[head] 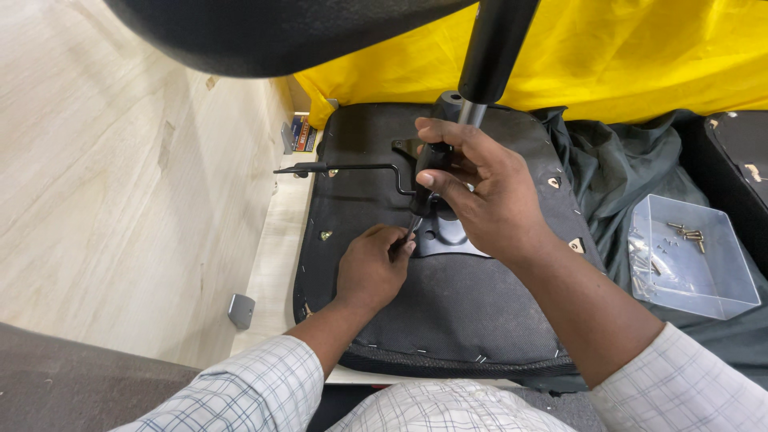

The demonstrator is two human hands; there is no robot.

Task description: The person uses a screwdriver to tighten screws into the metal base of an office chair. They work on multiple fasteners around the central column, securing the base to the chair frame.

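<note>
Screwdriver [422, 180] tip behind left hand [370, 268]

A black-handled screwdriver [424, 180] stands nearly upright, tip down on the grey metal mechanism plate [448, 236].

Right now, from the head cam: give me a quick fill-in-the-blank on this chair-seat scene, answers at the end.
1. The right hand grips the black handle of a ____ whose tip points down at the metal plate.
2. The left hand pinches the tool's shaft near its ____.
3. The spare screws lie in a clear plastic ____ to the right of the seat underside.
4. The cloth behind the seat is ____.

Missing words: screwdriver; tip; tray; yellow
</note>
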